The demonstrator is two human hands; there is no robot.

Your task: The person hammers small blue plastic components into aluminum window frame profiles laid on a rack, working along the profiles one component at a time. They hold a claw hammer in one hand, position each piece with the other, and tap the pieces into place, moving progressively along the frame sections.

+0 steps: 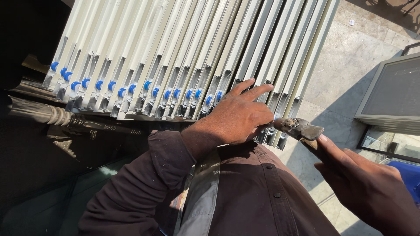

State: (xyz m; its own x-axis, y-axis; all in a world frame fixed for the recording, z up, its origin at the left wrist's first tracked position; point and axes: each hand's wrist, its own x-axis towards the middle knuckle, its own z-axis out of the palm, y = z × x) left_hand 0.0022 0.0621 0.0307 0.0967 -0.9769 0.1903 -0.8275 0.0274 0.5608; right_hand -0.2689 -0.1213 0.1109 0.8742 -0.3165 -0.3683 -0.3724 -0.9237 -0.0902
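Note:
A row of several pale aluminium window frames leans upright before me, most with blue plastic rollers at their lower corners. My left hand rests against the lower ends of the frames on the right, index finger stretched along one, the other fingers curled near a small part I cannot make out. My right hand holds a worn hammer by its handle. The hammer's head sits just right of my left fingers, close to the frames' ends.
A dark metal pipe and ledge run along the left in shadow. A grey stone pavement lies to the right. A framed mesh panel stands at the right edge, with a blue object below it.

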